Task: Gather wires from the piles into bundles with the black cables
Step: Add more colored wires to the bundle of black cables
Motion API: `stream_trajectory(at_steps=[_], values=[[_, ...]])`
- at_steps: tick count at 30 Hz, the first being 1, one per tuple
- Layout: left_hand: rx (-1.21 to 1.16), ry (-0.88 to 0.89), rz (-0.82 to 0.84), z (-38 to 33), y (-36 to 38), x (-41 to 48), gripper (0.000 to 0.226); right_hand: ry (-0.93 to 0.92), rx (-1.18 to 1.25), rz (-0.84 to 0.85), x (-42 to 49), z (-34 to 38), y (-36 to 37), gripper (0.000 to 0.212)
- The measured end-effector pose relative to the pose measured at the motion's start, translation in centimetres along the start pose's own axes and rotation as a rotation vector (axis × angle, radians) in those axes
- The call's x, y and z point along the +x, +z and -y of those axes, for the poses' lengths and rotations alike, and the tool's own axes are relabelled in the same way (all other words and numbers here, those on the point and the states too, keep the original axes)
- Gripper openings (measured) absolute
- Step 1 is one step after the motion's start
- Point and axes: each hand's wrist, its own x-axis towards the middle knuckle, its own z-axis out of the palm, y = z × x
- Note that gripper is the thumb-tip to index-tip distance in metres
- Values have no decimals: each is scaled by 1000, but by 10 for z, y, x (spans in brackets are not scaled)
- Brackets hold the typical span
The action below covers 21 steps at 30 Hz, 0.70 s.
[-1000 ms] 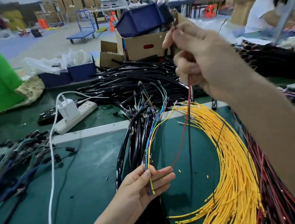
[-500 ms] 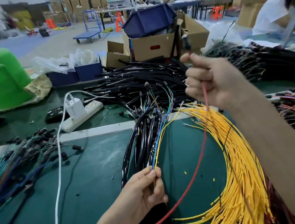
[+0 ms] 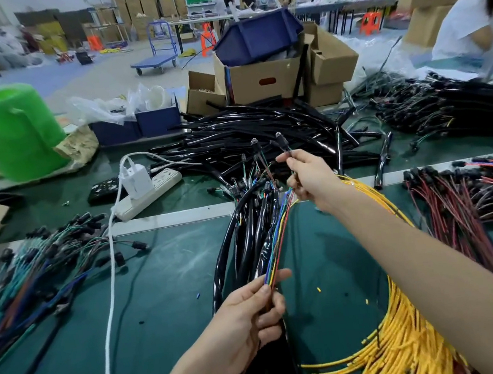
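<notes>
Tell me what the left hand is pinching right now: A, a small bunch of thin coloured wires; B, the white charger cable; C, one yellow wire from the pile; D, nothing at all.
A: the left hand pinches the coloured wires (blue, yellow, green and red) between thumb and fingers beside the black cables, while the right hand holds their far end.

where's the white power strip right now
In the head view, the white power strip lies left of centre on the green table, a white charger plugged into it, just left of the black cable pile and beyond the pale divider strip.
</notes>
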Motion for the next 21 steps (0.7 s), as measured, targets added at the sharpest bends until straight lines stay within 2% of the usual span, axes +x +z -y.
stream_trajectory(at_steps=[9, 15, 17, 21], values=[[79, -75, 14, -5, -3, -3, 27, -59, 89, 6, 25, 24, -32, 38], [144, -130, 26, -12, -3, -7, 22, -48, 115, 138, 21, 19, -39, 46], [142, -122, 31, -12, -3, -7, 19, -21, 24, 78, 23, 18, -60, 46], [19, -89, 57, -9, -10, -7, 18, -4, -184, -188, 24, 4, -134, 33]])
